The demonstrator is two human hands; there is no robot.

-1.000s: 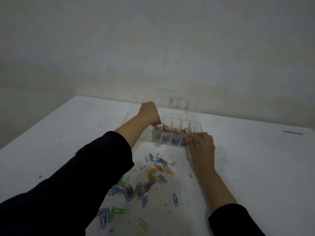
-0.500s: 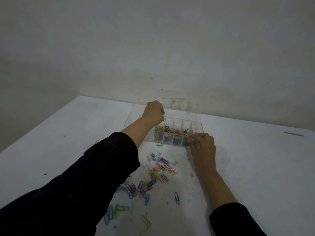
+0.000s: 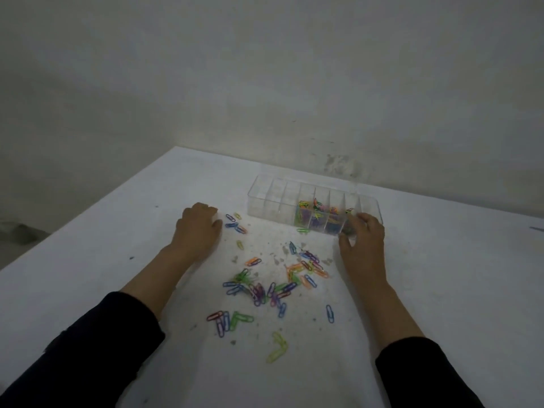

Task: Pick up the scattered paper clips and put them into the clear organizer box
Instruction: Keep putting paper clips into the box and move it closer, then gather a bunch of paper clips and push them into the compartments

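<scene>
The clear organizer box (image 3: 259, 198) lies at the back of the white table, with coloured clips in its right compartments (image 3: 316, 217) and its left ones bare. My right hand (image 3: 363, 242) grips the box's front right corner, fingers spread over the wall. My left hand (image 3: 197, 228) rests on the table left of the box, fingers curled down, just beside a few loose clips (image 3: 234, 224). What lies under its fingers is hidden. A scattered heap of paper clips (image 3: 265, 287) lies between my forearms, and one green clip (image 3: 303, 230) sits against the box's front.
The white table (image 3: 441, 290) meets a bare wall (image 3: 265, 83) behind the box. Its left edge (image 3: 88, 219) runs diagonally, close to my left arm. Stray clips lie nearer me: a yellow-green pair (image 3: 278, 347) and a blue one (image 3: 330, 313).
My left hand has left the box's compartments and come down onto the table to the left, beside loose clips. My right hand stays at the box's right corner, fingers now more spread.
</scene>
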